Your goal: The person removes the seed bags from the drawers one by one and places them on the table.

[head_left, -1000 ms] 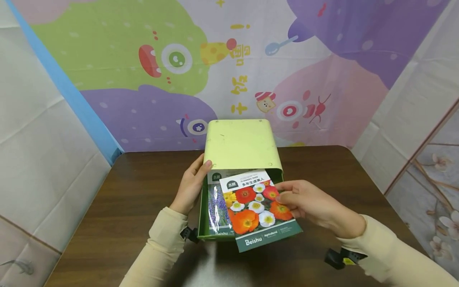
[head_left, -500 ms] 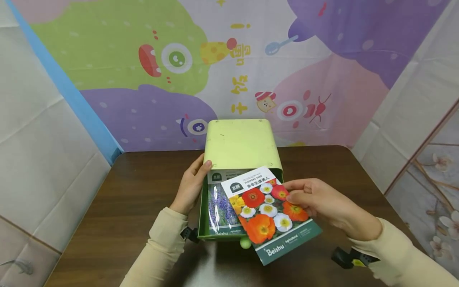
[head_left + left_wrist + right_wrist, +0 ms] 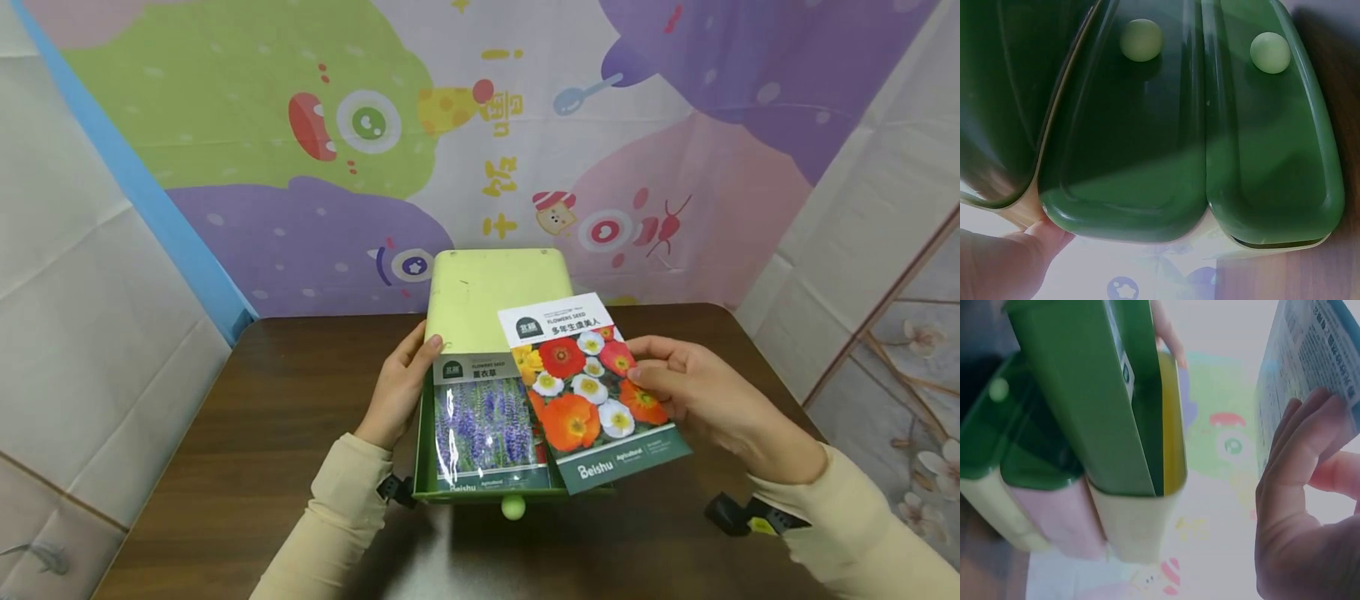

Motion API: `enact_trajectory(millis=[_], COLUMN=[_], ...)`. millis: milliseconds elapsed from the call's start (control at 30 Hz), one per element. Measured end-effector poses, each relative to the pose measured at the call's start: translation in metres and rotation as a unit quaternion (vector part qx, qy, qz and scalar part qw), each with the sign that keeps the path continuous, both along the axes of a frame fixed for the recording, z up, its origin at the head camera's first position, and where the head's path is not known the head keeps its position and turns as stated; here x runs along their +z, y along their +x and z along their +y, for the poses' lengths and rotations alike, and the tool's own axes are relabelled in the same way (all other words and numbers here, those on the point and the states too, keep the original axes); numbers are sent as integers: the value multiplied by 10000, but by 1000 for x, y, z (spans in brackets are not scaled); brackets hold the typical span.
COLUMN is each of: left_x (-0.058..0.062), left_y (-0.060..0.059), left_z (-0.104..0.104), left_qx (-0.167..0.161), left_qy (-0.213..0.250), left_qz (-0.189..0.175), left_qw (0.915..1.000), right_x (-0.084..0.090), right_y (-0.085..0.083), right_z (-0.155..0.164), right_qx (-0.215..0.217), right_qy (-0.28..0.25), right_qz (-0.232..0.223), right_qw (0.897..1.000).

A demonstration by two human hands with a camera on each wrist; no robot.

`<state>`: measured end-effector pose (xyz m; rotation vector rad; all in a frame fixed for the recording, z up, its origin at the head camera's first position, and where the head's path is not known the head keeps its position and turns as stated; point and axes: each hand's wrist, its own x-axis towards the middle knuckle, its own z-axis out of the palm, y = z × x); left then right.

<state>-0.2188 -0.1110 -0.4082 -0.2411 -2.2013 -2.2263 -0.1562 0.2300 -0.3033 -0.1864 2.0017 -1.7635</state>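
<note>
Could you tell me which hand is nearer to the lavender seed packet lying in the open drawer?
Left. The left hand rests on the cabinet beside the lavender packet; the right hand holds the poppy packet farther right.

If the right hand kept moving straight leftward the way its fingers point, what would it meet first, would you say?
Probably the green drawer box: the right hand, holding the poppy seed packet, points towards it, though their relative height is unclear.

Your head camera looked down across the table (image 3: 225, 433); both wrist cameras sat close, sharing the green box (image 3: 495, 300) (image 3: 1147, 156) (image 3: 1104, 406).
</note>
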Motion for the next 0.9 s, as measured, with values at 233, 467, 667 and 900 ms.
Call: enact_trajectory(millis=[233, 467, 667, 900], left_x=[1, 0, 1, 0], left_y=[0, 0, 0, 0], left_z=[1, 0, 0, 1], left_qx=[25, 63, 105, 55], left_qy=[83, 16, -16, 51], left_qz=[15, -33, -35, -40], left_qw=[10000, 10000, 9999, 10000], right_x=[1, 1, -13, -39], right_y=[-15, -35, -58, -83], right_z=[17, 38, 59, 82], right_qx=[-649, -1536, -2071, -2310], right_qy=[-416, -388, -549, -909], right_qz=[311, 368, 324, 153], right_qw=[9965, 9867, 9762, 9686])
